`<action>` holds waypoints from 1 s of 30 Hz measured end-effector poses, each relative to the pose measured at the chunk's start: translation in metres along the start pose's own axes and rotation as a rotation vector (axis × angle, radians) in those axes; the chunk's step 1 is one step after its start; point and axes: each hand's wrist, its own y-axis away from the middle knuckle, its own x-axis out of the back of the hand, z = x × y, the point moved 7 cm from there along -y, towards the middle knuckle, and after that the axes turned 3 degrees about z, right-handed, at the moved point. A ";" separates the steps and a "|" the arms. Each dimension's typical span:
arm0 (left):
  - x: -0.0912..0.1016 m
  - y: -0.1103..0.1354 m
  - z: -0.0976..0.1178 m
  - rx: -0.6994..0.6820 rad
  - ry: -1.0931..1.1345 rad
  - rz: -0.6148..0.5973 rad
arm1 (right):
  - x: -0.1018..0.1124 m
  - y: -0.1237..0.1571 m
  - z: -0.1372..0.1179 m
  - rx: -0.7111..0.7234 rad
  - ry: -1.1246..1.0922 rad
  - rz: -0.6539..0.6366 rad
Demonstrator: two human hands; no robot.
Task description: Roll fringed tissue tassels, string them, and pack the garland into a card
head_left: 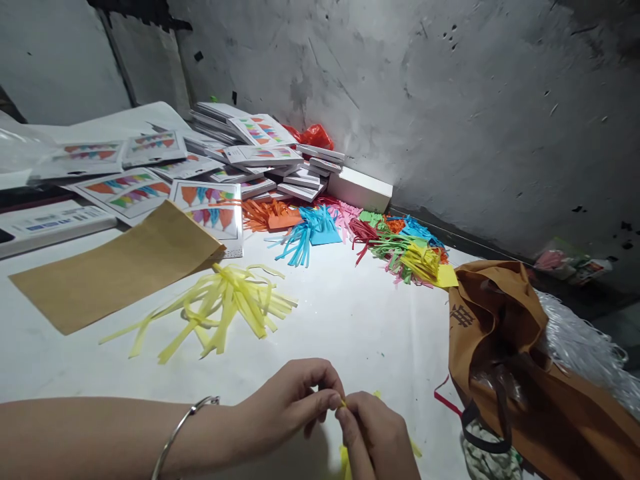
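Low in the view, my left hand (295,400) and my right hand (375,437) meet over the white table (360,320). Both pinch a small piece of yellow fringed paper (344,460) between their fingertips; most of it is hidden under the hands. My left wrist carries a thin silver bangle (183,420). A loose bundle of yellow paper tassel strips (225,307) lies just beyond the hands.
A brown paper sheet (115,270) lies at left. Printed white packs (210,167) are stacked at the back. Orange, blue, pink, green and yellow tassel pieces (360,240) lie along the wall. An orange-brown bag (505,347) and shiny white strands (580,347) sit at right.
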 end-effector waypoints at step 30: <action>0.007 -0.006 0.001 -0.019 0.086 -0.045 | -0.001 -0.005 0.006 -0.045 -0.116 -0.083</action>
